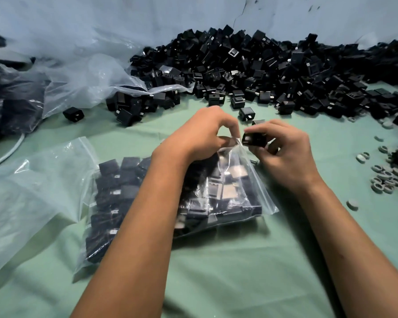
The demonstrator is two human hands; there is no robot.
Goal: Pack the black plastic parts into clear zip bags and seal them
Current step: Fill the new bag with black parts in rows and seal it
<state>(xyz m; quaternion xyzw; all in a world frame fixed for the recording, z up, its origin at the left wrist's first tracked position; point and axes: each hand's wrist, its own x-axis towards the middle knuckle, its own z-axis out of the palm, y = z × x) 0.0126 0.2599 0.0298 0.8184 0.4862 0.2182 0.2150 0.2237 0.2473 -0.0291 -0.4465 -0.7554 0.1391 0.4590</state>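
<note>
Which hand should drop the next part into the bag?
Right. The right hand already grips a black part right beside the open mouth of the zip bag, while the left hand pinches the bag's top edge and is best kept there holding it open.

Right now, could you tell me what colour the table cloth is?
Pale green cloth, head view.

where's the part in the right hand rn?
Head view, right of centre: black part pinched in the right hand, at the zip bag mouth the left hand holds.
</note>
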